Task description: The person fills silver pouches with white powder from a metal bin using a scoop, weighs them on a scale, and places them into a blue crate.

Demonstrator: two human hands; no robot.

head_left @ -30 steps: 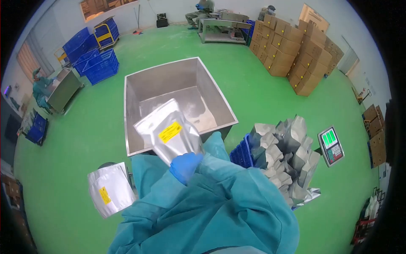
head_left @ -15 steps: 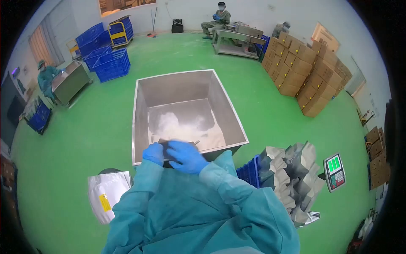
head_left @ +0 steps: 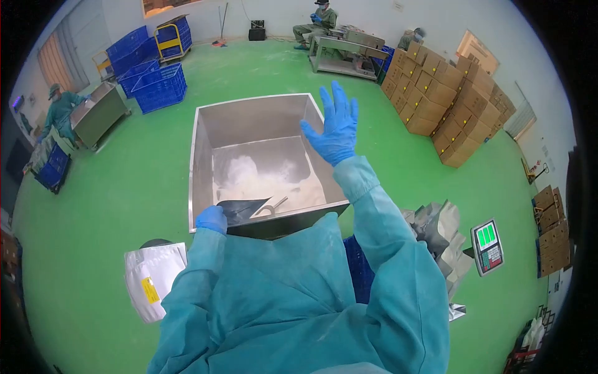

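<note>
My left hand (head_left: 212, 219), in a blue glove, is closed at the near left rim of a metal bin (head_left: 249, 103). It grips the edge of a dark grey bag (head_left: 240, 210). Beside the bag a metal scoop (head_left: 271, 207) with a bar-like handle lies in the bin's near part. Pale powder (head_left: 255, 181) covers part of the bin floor. My right hand (head_left: 336, 129), also gloved, is raised over the bin's right side with its fingers spread and nothing in it.
Silver bags (head_left: 439, 230) stand at the right beside a scale display (head_left: 488, 246). White bags (head_left: 152, 280) lie at the left. Farther off are blue crates (head_left: 160, 90), stacked cartons (head_left: 436, 93), a steel table (head_left: 346, 59) and several people at work.
My right hand has left the bag at the bin's near rim and moved up and right, fingers now spread. The bag and scoop show more clearly; my left hand stays by the rim.
</note>
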